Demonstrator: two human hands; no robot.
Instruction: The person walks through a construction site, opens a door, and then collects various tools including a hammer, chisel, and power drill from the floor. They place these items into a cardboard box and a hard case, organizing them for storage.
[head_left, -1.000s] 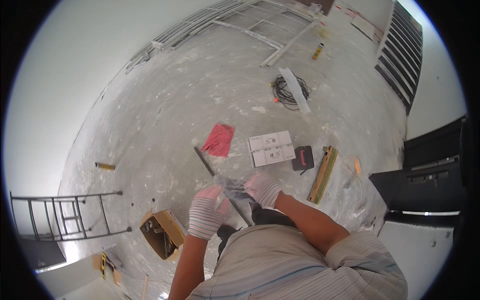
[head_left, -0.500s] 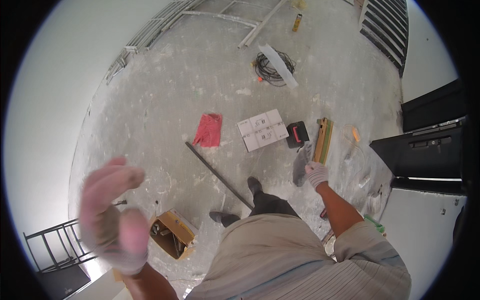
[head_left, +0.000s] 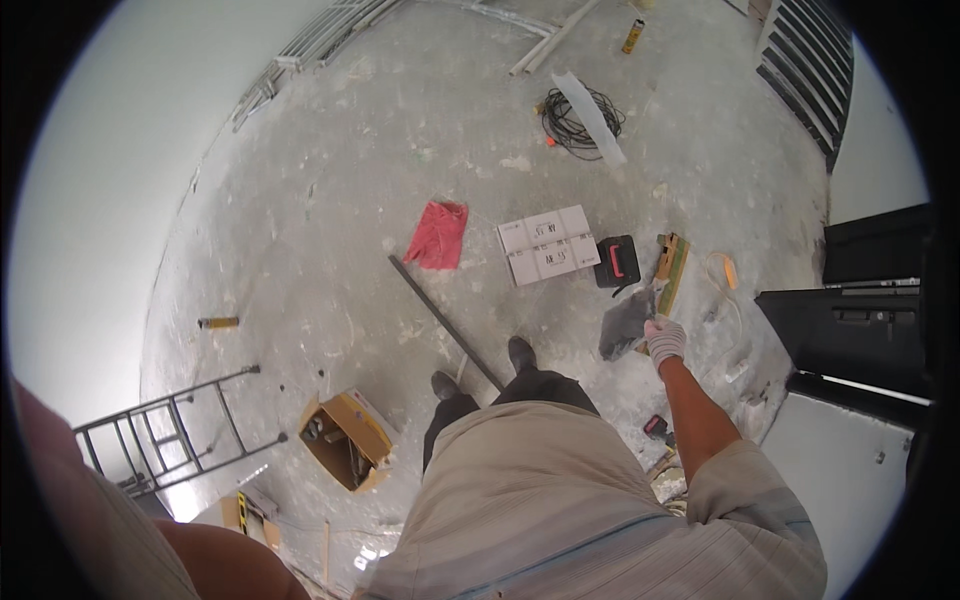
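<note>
My right hand [head_left: 664, 339], in a white knit glove, is closed on a limp dark grey piece [head_left: 625, 325], which may be a bag or cloth. It hangs over the floor, overlapping the near end of a long narrow carton [head_left: 672, 275]. My left hand [head_left: 50, 440] is a blurred pinkish glove raised close at the left rim. Its fingers fall outside the picture, so what it holds, if anything, is hidden. A black case with a red handle [head_left: 617, 262] lies just beyond the dark piece.
Around my feet lie a white carton [head_left: 548, 246], a red cloth or bag [head_left: 437, 236], a dark bar [head_left: 440, 318] and an open cardboard box [head_left: 350, 440]. A ladder-like metal frame [head_left: 185, 430] is at left, coiled cable [head_left: 580, 125] farther off, black panels [head_left: 860, 325] at right.
My left hand has swung down and out to the left rim, uncovering a yellow can and the metal frame. My right hand still grips the dark piece, which now spreads wider. The view has shifted.
</note>
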